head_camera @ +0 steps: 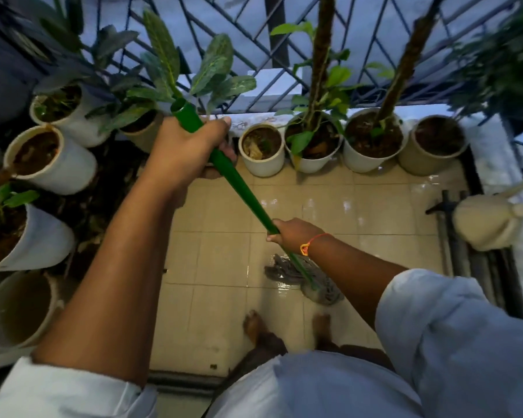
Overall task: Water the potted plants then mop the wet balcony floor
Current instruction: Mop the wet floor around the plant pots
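Now left hand and right hand, fingers tight around the green mop handle.

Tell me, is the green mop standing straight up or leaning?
Leaning. The mop handle slants from the left hand near its top, past the right hand, down to the grey mop head on the tiles.

open tiled floor is left mid-frame, hemmed by white pots above and left, watering can at right.
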